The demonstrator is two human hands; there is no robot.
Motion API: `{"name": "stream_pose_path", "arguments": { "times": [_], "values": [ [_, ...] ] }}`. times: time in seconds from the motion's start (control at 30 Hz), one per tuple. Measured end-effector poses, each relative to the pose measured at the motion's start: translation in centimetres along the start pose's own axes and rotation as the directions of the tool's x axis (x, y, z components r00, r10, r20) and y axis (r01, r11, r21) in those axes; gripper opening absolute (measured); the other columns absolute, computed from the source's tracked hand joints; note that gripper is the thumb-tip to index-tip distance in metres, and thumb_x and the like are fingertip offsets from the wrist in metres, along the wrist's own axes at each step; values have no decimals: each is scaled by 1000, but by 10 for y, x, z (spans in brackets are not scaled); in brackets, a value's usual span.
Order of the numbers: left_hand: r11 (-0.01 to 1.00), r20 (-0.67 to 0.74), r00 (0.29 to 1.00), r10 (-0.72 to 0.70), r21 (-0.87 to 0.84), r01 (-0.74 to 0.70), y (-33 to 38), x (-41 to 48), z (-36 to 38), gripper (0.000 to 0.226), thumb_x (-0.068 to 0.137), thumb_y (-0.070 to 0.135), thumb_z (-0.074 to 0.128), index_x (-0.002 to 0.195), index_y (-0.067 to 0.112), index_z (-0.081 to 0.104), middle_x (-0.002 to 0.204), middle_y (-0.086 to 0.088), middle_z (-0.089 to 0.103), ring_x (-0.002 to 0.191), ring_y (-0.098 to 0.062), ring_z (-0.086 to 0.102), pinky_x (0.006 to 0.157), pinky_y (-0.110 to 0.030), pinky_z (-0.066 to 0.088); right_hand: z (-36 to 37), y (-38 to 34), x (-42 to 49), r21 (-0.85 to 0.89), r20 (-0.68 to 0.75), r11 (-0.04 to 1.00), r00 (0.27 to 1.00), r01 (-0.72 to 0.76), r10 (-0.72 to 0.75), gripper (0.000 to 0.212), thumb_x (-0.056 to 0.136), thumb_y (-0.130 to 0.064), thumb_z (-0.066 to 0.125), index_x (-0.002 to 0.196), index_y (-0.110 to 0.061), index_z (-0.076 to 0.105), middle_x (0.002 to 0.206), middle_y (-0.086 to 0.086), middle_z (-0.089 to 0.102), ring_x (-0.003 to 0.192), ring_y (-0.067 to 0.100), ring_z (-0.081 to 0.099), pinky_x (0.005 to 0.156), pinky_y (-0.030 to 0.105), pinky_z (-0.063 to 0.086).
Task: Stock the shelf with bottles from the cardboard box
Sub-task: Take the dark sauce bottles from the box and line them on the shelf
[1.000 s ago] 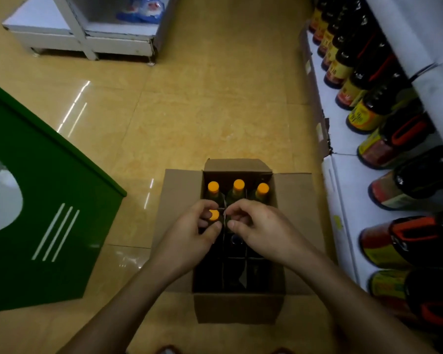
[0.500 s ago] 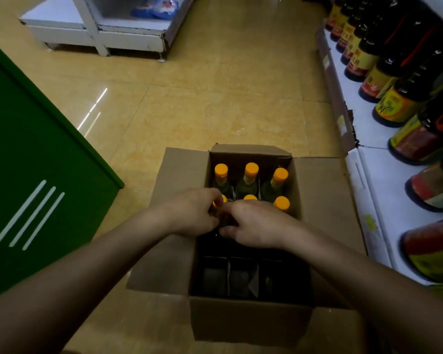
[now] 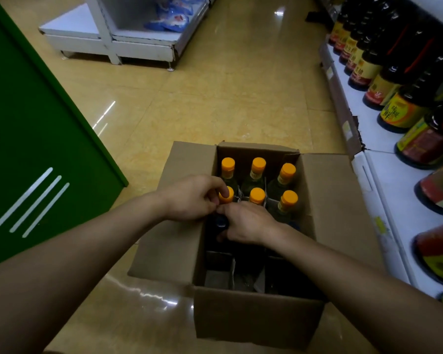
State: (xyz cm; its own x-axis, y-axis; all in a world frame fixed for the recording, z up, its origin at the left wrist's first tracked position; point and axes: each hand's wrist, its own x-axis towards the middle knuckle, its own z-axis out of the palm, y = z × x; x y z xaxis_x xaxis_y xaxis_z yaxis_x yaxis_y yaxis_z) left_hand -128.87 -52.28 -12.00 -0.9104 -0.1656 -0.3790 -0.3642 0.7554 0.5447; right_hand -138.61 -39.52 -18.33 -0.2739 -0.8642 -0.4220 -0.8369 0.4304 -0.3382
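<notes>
An open cardboard box (image 3: 253,318) sits on the floor below me. Two rows of orange-capped bottles (image 3: 258,164) fill its far end, and the near cells look dark and empty. My left hand (image 3: 189,198) pinches the orange cap of the left bottle in the second row (image 3: 226,196). My right hand (image 3: 251,223) reaches into the box just behind it, fingers and thumb curled around a dark blue cap (image 3: 221,222). The two hands touch. The white shelf (image 3: 384,200) runs along the right.
Large dark sauce bottles (image 3: 399,108) with red and yellow labels line the shelf, with bare shelf in front of them. A green panel (image 3: 36,123) stands on the left. A white display stand (image 3: 113,39) with blue packets is across the tiled aisle.
My view has tilted up and moved closer to the box. My left fingers stay on the orange cap. My right hand has slid a little nearer and lower into the box.
</notes>
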Motion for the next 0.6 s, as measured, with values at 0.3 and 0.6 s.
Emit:
{"name": "stream_pose_path", "arguments": {
  "times": [0.3, 0.6],
  "values": [
    [996, -12, 998, 55, -66, -56, -18, -8, 3, 44, 97, 6, 60, 138, 21, 57, 117, 2, 64, 108, -8, 62, 83, -9, 48, -5, 1, -16, 7, -58, 996, 995, 86, -85, 33, 86, -34, 78, 116, -29, 66, 112, -3, 70, 107, 19, 65, 86, 42, 58],
    [957, 130, 987, 98, -286, -57, -12, -15, 0, 65, 86, 2, 75, 134, 34, 45, 107, 18, 58, 89, 7, 62, 71, -11, 50, -81, -2, -65, 373, -362, 907, 931, 196, -53, 27, 84, -38, 80, 108, -31, 69, 106, -15, 68, 105, 4, 61, 93, 38, 53]
  ]
}}
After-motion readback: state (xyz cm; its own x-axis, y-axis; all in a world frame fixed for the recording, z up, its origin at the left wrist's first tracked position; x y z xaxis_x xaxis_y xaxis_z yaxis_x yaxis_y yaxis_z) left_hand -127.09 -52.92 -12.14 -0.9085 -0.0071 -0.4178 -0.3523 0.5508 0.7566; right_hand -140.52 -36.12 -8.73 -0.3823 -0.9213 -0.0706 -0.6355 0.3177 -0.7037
